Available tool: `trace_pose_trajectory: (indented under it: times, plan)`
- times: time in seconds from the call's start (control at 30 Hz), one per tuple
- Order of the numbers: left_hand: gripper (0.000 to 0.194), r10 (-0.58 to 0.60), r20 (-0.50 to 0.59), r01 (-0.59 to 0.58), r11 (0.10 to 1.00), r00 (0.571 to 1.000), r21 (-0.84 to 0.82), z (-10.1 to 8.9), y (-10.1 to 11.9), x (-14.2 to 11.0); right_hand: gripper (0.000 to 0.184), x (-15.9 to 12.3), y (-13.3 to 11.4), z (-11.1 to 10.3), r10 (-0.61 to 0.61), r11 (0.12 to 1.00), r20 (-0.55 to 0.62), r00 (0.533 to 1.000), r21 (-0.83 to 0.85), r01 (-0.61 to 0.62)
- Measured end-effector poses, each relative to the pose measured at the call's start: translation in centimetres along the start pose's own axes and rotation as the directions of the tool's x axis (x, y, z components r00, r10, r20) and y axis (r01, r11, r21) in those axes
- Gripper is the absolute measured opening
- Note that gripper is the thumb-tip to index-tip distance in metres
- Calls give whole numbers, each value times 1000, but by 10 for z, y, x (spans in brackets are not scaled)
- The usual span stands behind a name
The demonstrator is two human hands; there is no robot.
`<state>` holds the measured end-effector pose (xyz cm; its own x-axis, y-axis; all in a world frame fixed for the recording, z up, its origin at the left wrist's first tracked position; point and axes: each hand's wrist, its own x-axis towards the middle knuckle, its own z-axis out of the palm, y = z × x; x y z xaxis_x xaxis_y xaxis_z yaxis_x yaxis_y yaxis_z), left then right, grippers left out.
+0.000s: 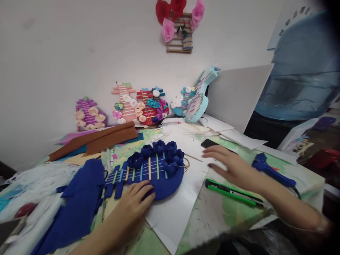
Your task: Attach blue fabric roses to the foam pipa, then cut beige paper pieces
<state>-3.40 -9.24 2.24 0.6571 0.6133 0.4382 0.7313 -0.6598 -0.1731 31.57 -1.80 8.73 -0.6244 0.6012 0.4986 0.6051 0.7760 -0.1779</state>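
A dark-blue lute-shaped craft piece (170,189) lies on white paper, with thin white strings, coloured strips and dark-blue fabric flowers (158,146) along its upper edge. My left hand (138,198) rests on its lower edge, fingers stretched out and slightly bent over the fabric; what lies under the palm is hidden. Off to the right, my right hand (228,164) hovers with fingers extended and holds nothing. It is closest to a black phone-like slab (209,143), partly covered by the hand. Below it lies a green box cutter (233,193). A metal ring (187,165) shows at the piece's right end.
Blue fabric (79,205) and white netting (39,180) lie to the left, brown sheets (106,138) behind. Several decorated lutes (148,108) lean against the wall. A blue glue gun (273,171) lies at right, near a large water bottle (300,71). A thin stick (193,157) lies on the paper.
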Motion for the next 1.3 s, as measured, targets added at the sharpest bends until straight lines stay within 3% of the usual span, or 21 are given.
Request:
trace_pose_trajectory:
  times: [0.07,0.1,0.13,0.17,0.23,0.27,0.3,0.33,0.37,0.43,0.53,0.6,0.7,0.73,0.77,0.83,0.87,0.93,1.03,1.2,1.3]
  plan:
    - [31,-181,-23,178,979,983,-97,-6,4,-12,29,33,-24,19,-177,984,97,979,49,173]
    - [26,-299,-27,293,945,954,-144,-9,7,-16,32,45,-30,29,-217,976,113,970,49,213]
    - [19,-440,-18,429,883,898,-193,-11,10,-19,37,53,-34,39,-228,973,132,965,48,224]
    - [17,-589,21,575,779,808,-251,-12,13,-20,40,59,-34,48,-234,972,162,959,52,228]
    - [25,-809,230,811,428,541,-399,-11,17,-19,38,63,-30,63,-234,972,186,954,49,228]
    - [31,-837,375,861,202,399,-467,-9,18,-16,35,62,-28,69,-232,973,188,954,46,227]
    - [35,-806,517,854,-29,288,-520,-8,20,-12,33,60,-25,73,-228,974,184,956,43,224]
    - [38,-746,629,801,-233,217,-552,-6,20,-7,30,58,-23,76,-223,975,175,959,39,220]
    - [40,-705,683,722,-371,190,-584,-4,21,-1,28,55,-22,78,-219,976,165,962,38,215]
    - [39,-662,725,608,-500,190,-617,-3,21,11,26,49,-22,79,-212,977,144,967,44,208]
    - [36,-664,718,498,-560,208,-662,-1,17,24,30,42,-24,74,-197,977,119,973,105,185]
    - [39,-680,700,436,-573,218,-694,-1,10,28,34,39,-21,68,-157,971,71,985,195,141]
    - [48,-724,621,387,-502,302,-774,-6,-9,34,35,41,-9,57,69,921,-133,989,390,-12]
    - [51,-741,577,374,-455,344,-808,-10,-18,37,33,43,-2,54,228,859,-210,951,503,-95]
    - [55,-760,533,379,-399,373,-835,-15,-28,41,32,47,4,53,408,753,-250,878,636,-169]
    - [61,-772,447,384,-284,452,-879,-27,-51,52,30,58,15,54,695,434,-154,702,869,-238]
    - [62,-767,406,383,-226,497,-896,-34,-63,59,29,64,19,57,742,305,-66,667,920,-248]
    - [64,-806,287,365,-95,518,-926,-44,-86,73,27,76,19,64,712,136,102,695,951,-279]
    - [69,-837,156,329,31,525,-944,-50,-112,92,25,88,9,77,566,5,255,784,950,-312]
    - [69,-811,154,344,61,564,-937,-42,-134,113,31,90,-8,91,470,-207,274,839,958,-197]
    - [66,-795,171,346,52,582,-937,-36,-138,120,28,87,-10,98,504,-195,248,827,966,-171]
